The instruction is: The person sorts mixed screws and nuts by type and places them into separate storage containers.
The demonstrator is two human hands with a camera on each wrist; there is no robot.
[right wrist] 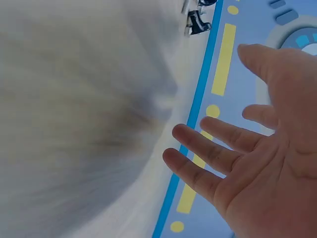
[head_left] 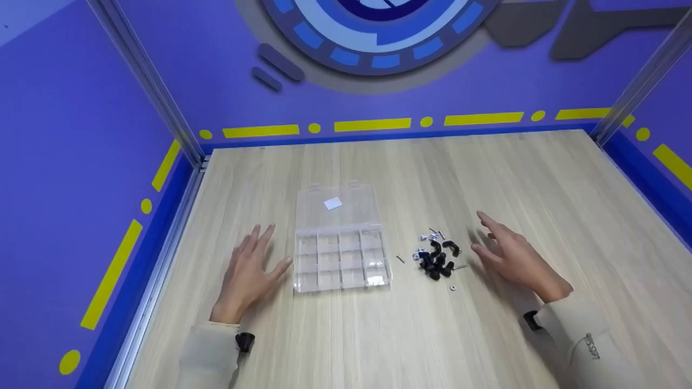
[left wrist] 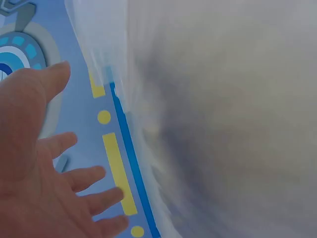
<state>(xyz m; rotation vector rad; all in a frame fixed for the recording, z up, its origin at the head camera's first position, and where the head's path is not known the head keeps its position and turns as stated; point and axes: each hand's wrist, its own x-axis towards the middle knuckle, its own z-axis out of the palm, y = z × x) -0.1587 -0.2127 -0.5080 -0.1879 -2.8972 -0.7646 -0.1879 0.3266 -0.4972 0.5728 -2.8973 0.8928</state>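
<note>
In the head view a clear plastic compartment box (head_left: 318, 259) lies on the table with its lid (head_left: 313, 210) folded back, a small white label (head_left: 333, 203) on it. My left hand (head_left: 250, 275) is beside the box's left side, fingers spread and holding nothing. To the right of the box lies a pile of black elbow-shaped pieces (head_left: 435, 265) with small silvery metal pieces (head_left: 424, 237) around it. My right hand (head_left: 511, 256) is right of this pile, fingers extended, nothing in it. Both palms show in the wrist views, likewise holding nothing.
One small screw (head_left: 400, 259) lies between box and pile, and a nut (head_left: 453, 288) lies in front of the pile. The wooden table (head_left: 486, 178) is bordered by blue-purple printed walls (head_left: 178, 65) and metal frame posts (head_left: 146, 70).
</note>
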